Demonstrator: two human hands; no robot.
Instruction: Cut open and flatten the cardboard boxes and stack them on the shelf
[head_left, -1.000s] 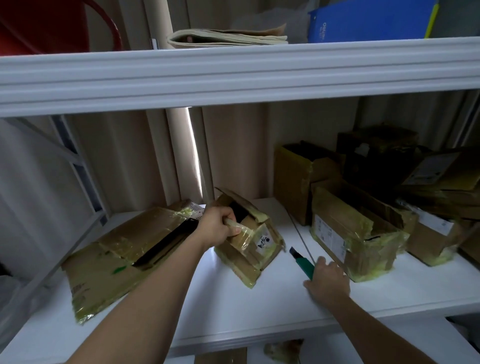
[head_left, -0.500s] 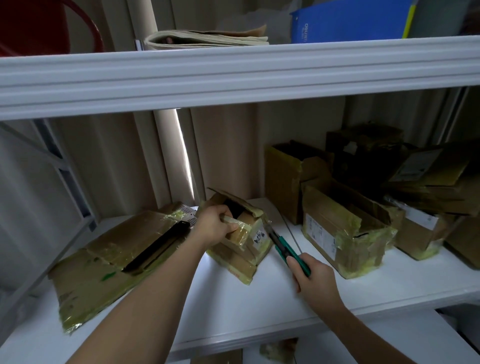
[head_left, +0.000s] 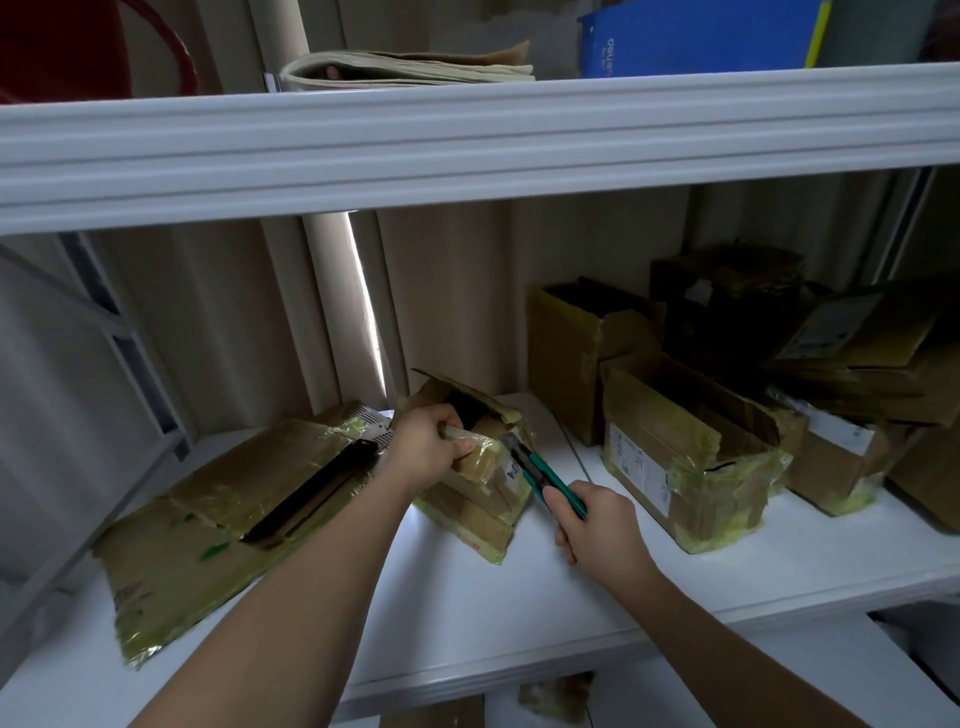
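Note:
A small taped cardboard box (head_left: 480, 512) stands tilted in the middle of the white shelf (head_left: 519, 613), its top flap raised. My left hand (head_left: 428, 449) grips the box's upper edge. In my right hand (head_left: 597, 525) I hold a green utility knife (head_left: 543, 475), whose tip touches the box's right side near the top. To the left, flattened cardboard (head_left: 223, 519) with yellowish tape lies on the shelf.
Several taped boxes crowd the shelf's right half, the nearest one (head_left: 685, 467) close to my right hand. The upper shelf's white beam (head_left: 467, 135) runs across overhead, carrying folded papers (head_left: 410, 67) and a blue box (head_left: 696, 36). Cardboard scraps lie on the level below.
My right hand picked the green knife up from the shelf and brought it left and up to the box's right side. My left hand kept its grip on the box.

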